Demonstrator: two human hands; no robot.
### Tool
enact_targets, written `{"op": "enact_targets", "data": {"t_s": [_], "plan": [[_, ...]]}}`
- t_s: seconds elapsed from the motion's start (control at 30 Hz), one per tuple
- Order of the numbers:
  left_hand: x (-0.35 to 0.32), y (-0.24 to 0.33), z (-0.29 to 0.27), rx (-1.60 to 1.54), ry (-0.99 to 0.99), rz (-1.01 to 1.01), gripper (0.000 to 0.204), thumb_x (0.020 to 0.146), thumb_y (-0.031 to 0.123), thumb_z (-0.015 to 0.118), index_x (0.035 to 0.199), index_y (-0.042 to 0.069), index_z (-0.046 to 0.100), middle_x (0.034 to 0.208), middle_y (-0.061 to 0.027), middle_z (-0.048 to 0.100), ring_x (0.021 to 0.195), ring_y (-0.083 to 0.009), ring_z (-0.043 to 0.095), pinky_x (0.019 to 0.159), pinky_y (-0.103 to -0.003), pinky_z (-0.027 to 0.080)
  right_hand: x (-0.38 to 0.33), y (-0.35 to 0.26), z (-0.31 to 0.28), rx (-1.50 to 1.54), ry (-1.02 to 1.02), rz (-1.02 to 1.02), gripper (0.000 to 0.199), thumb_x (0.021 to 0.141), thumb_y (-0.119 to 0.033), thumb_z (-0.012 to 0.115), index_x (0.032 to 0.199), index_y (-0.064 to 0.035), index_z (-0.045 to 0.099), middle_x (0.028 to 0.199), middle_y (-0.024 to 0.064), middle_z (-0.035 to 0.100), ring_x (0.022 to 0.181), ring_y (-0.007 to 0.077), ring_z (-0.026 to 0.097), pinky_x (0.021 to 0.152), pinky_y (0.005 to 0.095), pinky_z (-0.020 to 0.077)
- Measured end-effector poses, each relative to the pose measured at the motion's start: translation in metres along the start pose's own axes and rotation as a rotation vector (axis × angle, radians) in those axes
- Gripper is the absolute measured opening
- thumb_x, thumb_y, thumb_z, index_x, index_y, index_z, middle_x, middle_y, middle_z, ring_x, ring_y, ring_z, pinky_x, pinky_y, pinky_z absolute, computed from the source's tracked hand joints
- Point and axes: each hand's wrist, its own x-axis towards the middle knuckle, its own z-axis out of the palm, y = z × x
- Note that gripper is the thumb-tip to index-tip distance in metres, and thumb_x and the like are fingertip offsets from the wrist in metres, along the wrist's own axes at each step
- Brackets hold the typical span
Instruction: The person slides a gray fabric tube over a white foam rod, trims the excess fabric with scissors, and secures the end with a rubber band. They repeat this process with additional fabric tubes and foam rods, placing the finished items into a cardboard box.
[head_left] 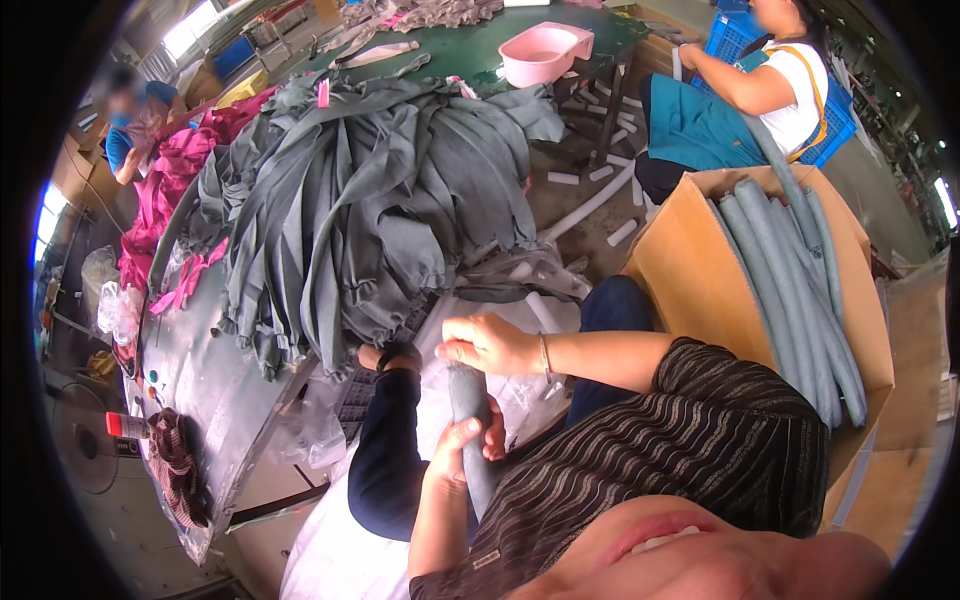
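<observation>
A grey fabric-covered tube (472, 400) stands tilted in front of my body. My left hand (462, 445) is closed round its lower middle, with the thumb along the near side. At the tube's upper end my right hand (490, 345) is closed, fingers curled at the edge of the grey fabric there; its exact grip is partly hidden. A large heap of flat grey fabric sleeves (370, 200) hangs over the table beyond my hands. To my right, an open cardboard box (690, 250) holds several long grey tubes (790, 300) like this one.
A co-worker in a teal apron (700, 120) sits beyond the box; another person (135, 115) is at far left. Magenta fabric (160, 190) lies beside the heap. A pink basin (545, 52) stands on the green table (450, 70). White tube pieces (622, 232) litter the floor.
</observation>
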Motion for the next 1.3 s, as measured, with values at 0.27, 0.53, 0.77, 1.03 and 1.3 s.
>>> {"op": "enact_targets", "data": {"t_s": [0.27, 0.53, 0.77, 1.03, 1.3], "plan": [[0.012, 0.01, -0.012, 0.206, 0.037, 0.124, 0.072, 0.087, 0.063, 0.042, 0.111, -0.004, 0.049, 0.089, -0.016, 0.059, 0.067, -0.0236, 0.061, 0.061, -0.033, 0.053, -0.008, 0.01, 0.012, 0.213, -0.257, 0.05, 0.033, 0.089, -0.035, 0.059, 0.088, -0.002, 0.059, 0.089, 0.0117, 0.056, 0.082, 0.0209, 0.058, 0.07, 0.0331, 0.0449], [0.026, -0.002, 0.012, 0.195, 0.177, 0.11, 0.067, 0.089, 0.062, 0.038, 0.101, -0.002, 0.054, 0.086, -0.0164, 0.06, 0.063, -0.0227, 0.06, 0.058, -0.033, 0.054, -0.019, 0.014, 0.004, -0.149, -0.053, -0.13, 0.023, 0.084, -0.025, 0.063, 0.074, -0.0052, 0.063, 0.065, 0.0104, 0.058, 0.056, 0.0246, 0.056, 0.055, 0.0351, 0.0438], [0.028, 0.009, 0.008, 0.174, 0.347, -0.028, 0.047, 0.09, 0.046, 0.043, 0.086, 0.0, 0.054, 0.066, -0.0106, 0.057, 0.049, -0.0208, 0.055, 0.05, -0.03, 0.048, -0.03, 0.018, -0.003, 0.388, -0.142, 0.153, 0.029, 0.09, -0.033, 0.061, 0.09, -0.0052, 0.054, 0.078, -0.0009, 0.053, 0.073, 0.0088, 0.049, 0.065, 0.0263, 0.0413], [0.079, 0.118, 0.033, 0.146, 0.278, 0.342, 0.044, 0.089, 0.04, 0.05, 0.109, 0.002, 0.058, 0.088, -0.0104, 0.063, 0.071, -0.0212, 0.061, 0.066, -0.031, 0.052, -0.045, -0.007, 0.047, 0.847, -0.417, 0.339, 0.078, 0.078, -0.033, 0.074, 0.133, -0.0013, 0.031, 0.119, 0.0121, 0.049, 0.11, 0.02, 0.049, 0.095, 0.0331, 0.0408], [0.073, 0.183, 0.108, 0.806, 0.271, 0.707, 0.032, 0.085, 0.031, 0.063, 0.094, 0.0, 0.059, 0.075, -0.0086, 0.062, 0.065, -0.0173, 0.061, 0.066, -0.031, 0.052, 0.0, -0.036, 0.038, 0.92, -0.199, 0.341, 0.043, 0.077, -0.019, 0.069, 0.109, 0.0002, 0.048, 0.084, 0.0111, 0.064, 0.083, 0.0198, 0.063, 0.08, 0.0332, 0.0483]]}}
